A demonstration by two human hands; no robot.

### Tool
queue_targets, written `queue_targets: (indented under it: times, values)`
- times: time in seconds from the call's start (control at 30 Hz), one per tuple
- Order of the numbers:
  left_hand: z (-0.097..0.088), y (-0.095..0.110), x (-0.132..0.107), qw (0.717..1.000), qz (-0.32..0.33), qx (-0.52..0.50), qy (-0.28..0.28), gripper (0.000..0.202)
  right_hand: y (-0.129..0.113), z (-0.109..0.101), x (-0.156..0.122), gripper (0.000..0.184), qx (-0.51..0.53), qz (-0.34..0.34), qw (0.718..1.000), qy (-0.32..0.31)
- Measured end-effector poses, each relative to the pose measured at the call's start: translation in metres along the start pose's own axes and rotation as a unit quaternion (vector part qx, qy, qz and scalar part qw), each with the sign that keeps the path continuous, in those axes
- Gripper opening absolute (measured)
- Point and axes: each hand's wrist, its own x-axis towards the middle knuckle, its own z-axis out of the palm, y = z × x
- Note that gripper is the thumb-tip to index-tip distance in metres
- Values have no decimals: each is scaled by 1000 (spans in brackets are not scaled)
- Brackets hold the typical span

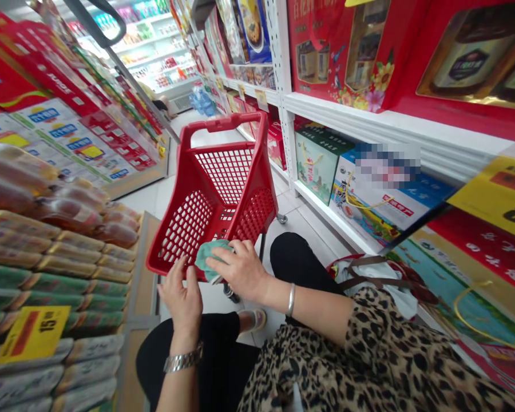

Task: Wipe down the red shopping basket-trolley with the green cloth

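A red plastic shopping cart (251, 203) with perforated basket walls stands right in front of my knees. In my right hand (240, 269) is a green cloth (210, 257), bunched up and pressed against the cart's near rim. My left hand (181, 294), with a metal watch at the wrist, rests by the same rim, left of the cloth. Its fingers are stretched out and hold nothing that I can see. The cart's basket has nothing visible in it.
Shelves (326, 109) with gift boxes run along the right. On the left are stacked packs (68, 252) and a display of cartons (64, 131). A cloth bag (377, 274) lies beside my right knee. Farther back, wrapped bottles (202, 100) stand on the floor.
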Motion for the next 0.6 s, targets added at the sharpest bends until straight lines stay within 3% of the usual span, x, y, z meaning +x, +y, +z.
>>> queue_targets:
  times: [0.17, 0.43, 0.6]
  values:
    - [0, -13, -8, 997, -25, 22, -65, 37, 29, -7, 21, 27, -45, 17, 999, -2]
    - [10, -27, 7, 995, -56, -9, -85, 37, 102, -37, 92, 42, -97, 127, 984, -83]
    - [19, -43, 21, 995, -41, -61, -72, 35, 104, -38, 112, 37, -100, 124, 983, -93]
